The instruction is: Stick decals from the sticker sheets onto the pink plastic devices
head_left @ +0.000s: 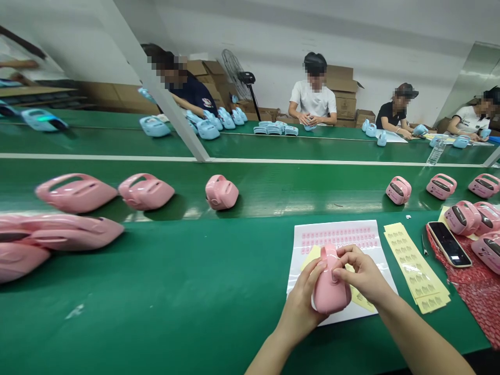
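A glossy pink plastic device with a carrying handle (331, 298) is held above a white sticker sheet (353, 232) printed with rows of small pink marks. My left hand (300, 299) is closed around its left side. With thumb and fingertips pinched, my right hand (361, 273) presses against the handle's right base; whether a sticker lies under those fingertips I cannot make out. Partly hidden below the device is a yellow sheet (361, 299). Farther right, several yellow sticker sheets (416, 268) lie stacked on the green table.
Similar pink devices (222, 192) stand along the green belt (281, 187), and more crowd the left. A phone (449, 244) rests on red bubble wrap (474, 297) near tweezers (424, 245). A slanted white post (160, 88) rises beyond. Several people handle blue devices (209, 129) across the belt.
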The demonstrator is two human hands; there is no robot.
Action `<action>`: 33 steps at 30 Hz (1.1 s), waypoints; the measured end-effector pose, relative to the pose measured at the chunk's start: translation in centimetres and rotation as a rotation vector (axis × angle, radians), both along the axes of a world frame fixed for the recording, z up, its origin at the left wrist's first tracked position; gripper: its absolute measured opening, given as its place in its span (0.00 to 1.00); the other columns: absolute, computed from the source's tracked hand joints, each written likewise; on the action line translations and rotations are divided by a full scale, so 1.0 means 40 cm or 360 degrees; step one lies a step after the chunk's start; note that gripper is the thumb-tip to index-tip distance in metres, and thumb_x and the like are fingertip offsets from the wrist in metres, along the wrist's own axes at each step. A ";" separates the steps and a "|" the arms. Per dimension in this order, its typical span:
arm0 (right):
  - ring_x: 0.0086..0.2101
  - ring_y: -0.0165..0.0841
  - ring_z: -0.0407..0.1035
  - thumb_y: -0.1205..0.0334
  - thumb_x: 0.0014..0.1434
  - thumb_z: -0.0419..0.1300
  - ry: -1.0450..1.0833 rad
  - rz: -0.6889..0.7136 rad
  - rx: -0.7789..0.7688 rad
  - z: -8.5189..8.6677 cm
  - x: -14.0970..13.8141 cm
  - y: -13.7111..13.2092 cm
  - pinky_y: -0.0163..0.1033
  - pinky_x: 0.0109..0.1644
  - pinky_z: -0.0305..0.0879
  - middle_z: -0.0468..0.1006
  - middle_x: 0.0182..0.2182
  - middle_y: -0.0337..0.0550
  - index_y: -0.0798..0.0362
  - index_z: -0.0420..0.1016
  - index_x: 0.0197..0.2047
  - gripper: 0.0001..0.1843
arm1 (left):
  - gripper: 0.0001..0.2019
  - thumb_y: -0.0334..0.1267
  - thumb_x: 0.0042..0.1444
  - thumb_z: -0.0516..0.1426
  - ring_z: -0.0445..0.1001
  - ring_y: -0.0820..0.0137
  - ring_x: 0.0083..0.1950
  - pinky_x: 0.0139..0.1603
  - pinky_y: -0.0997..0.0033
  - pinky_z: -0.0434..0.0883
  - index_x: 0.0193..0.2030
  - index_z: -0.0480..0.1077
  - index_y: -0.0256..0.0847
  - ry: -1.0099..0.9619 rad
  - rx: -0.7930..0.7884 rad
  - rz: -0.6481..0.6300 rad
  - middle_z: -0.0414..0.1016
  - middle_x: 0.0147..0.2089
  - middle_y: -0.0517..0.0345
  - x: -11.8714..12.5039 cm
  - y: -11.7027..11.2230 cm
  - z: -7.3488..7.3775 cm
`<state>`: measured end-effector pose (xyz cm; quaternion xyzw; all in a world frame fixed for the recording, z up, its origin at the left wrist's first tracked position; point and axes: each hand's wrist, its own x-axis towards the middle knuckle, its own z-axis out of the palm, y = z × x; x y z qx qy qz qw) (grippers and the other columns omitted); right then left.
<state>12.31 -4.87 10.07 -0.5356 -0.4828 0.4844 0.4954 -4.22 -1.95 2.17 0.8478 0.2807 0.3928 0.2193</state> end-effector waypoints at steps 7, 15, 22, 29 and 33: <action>0.47 0.38 0.60 0.56 0.43 0.63 -0.0062 -0.0063 0.0054 -0.014 -0.001 -0.008 0.43 0.52 0.55 0.65 0.36 0.43 0.50 0.73 0.20 0.08 | 0.44 0.26 0.39 0.61 0.63 0.53 0.58 0.50 0.51 0.68 0.61 0.45 0.51 0.0056 -0.0010 0.0033 0.57 0.59 0.44 0.002 -0.003 0.005; 0.45 0.39 0.62 0.57 0.45 0.62 -0.0059 -0.0125 0.0129 -0.027 -0.007 -0.012 0.45 0.51 0.55 0.65 0.35 0.43 0.50 0.71 0.21 0.08 | 0.43 0.26 0.37 0.61 0.64 0.52 0.57 0.50 0.51 0.68 0.60 0.47 0.51 0.0052 -0.0032 0.0090 0.58 0.59 0.44 0.006 -0.010 0.008; 0.43 0.38 0.64 0.64 0.50 0.59 -0.0386 -0.0183 0.0432 -0.042 -0.012 -0.027 0.47 0.50 0.60 0.65 0.39 0.44 0.49 0.72 0.25 0.04 | 0.42 0.26 0.38 0.60 0.64 0.54 0.57 0.50 0.55 0.69 0.61 0.49 0.49 -0.0018 -0.0001 0.0122 0.59 0.58 0.45 0.008 -0.014 0.004; 0.44 0.38 0.64 0.62 0.56 0.55 -0.0741 -0.0243 0.0832 -0.068 -0.015 -0.047 0.48 0.51 0.63 0.61 0.47 0.46 0.44 0.74 0.41 0.11 | 0.40 0.29 0.41 0.61 0.63 0.54 0.58 0.51 0.54 0.68 0.61 0.48 0.50 -0.0045 0.0068 0.0102 0.60 0.58 0.45 0.007 -0.009 0.014; 0.41 0.37 0.65 0.59 0.53 0.57 -0.0586 -0.0235 0.0599 -0.051 -0.015 -0.034 0.47 0.47 0.65 0.62 0.48 0.46 0.43 0.65 0.52 0.21 | 0.40 0.29 0.44 0.60 0.63 0.54 0.58 0.50 0.54 0.68 0.61 0.45 0.53 -0.0009 0.0145 0.0058 0.59 0.58 0.45 0.005 -0.009 0.020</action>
